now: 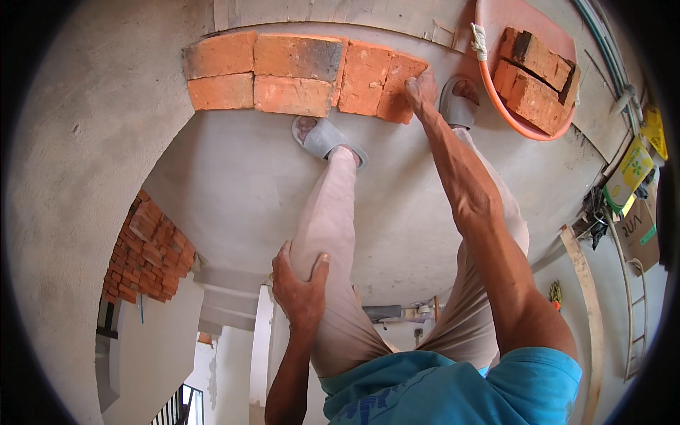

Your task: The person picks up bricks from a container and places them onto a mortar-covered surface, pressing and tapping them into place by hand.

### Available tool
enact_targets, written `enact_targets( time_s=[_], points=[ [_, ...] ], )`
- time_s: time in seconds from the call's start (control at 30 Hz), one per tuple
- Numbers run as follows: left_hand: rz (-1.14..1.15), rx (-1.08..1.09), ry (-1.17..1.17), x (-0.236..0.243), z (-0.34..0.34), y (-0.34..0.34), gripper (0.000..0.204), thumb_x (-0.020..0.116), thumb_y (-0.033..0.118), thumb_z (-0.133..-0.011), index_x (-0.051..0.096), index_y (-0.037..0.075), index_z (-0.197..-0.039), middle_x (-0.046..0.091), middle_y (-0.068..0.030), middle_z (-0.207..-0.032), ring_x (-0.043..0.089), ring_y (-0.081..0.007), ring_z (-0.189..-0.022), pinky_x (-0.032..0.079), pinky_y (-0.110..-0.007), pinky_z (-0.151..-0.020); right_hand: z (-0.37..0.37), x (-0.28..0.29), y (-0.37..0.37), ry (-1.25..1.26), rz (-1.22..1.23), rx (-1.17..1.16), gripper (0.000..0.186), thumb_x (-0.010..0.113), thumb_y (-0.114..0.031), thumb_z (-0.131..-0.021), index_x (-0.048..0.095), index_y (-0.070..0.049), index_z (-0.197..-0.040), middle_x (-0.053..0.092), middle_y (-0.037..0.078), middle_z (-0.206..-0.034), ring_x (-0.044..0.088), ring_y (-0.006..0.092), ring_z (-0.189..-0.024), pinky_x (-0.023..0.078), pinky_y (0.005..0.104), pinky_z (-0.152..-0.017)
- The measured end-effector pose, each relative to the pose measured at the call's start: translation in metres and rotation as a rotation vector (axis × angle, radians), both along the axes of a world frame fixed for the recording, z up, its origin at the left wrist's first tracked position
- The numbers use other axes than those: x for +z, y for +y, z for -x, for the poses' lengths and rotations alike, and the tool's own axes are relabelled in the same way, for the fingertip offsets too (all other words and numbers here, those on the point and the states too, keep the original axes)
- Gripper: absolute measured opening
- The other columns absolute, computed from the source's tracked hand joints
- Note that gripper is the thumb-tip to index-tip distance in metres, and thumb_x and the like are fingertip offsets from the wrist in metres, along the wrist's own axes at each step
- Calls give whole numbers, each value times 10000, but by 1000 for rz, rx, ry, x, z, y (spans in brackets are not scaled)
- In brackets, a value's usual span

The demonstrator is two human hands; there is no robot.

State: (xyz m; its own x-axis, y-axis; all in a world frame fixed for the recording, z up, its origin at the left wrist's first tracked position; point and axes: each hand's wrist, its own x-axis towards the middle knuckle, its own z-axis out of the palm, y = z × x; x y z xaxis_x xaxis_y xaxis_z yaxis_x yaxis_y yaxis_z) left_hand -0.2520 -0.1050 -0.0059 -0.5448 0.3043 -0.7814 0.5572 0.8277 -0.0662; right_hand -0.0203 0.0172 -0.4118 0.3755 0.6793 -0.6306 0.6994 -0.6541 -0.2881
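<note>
My right hand (423,86) is closed on the right edge of a red brick (402,86), the last at the right end of a row. This brick stands against its neighbour (365,78). To their left, more orange-red bricks (294,92) are laid two deep along the wall; one (297,57) has a dark scorched end. My left hand (300,287) rests on my left knee, thumb and fingers apart, holding nothing.
An orange-rimmed pan (496,106) at the upper right carries several bricks (536,78). My slippered feet (329,138) stand just behind the row. A big brick stack (149,248) lies beyond the curved wall edge at left. A ladder (635,319) leans at the right.
</note>
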Motion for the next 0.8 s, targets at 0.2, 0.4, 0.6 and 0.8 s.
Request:
enact_targets(
  time_s=[0.2,0.4,0.6,0.8],
  points=[
    [-41,-7,-23,-2,4,-3,675,793,318,-817,529,12,-1358,585,-202,-1290,544,-410,-1206,429,-507,-1019,-19,-2,4,87,38,182,459,600,-192,-805,527,69,-1175,671,334,-1036,651,481,-1032,514,508,-922],
    [36,-100,-7,-8,-8,-11,687,779,380,-822,542,14,-1354,590,-202,-1283,551,-412,-1181,437,-499,-1010,-31,19,16,120,134,253,530,579,-197,-810,471,43,-1270,662,355,-1003,638,504,-1011,498,539,-935],
    [75,-86,-43,-3,-28,-13,684,744,426,-837,548,6,-1340,582,-211,-1287,549,-430,-1179,438,-500,-1009,-66,124,42,255,-140,712,411,565,-95,-819,605,-45,-1225,693,238,-1091,660,422,-1039,533,518,-892],
    [81,-88,-42,-2,-46,-22,668,750,431,-828,571,3,-1309,596,-225,-1275,556,-429,-1185,435,-502,-1011,-204,163,58,-204,-391,582,501,607,-13,-783,607,-114,-1274,641,139,-1109,619,341,-1045,506,456,-903]
  ],
)
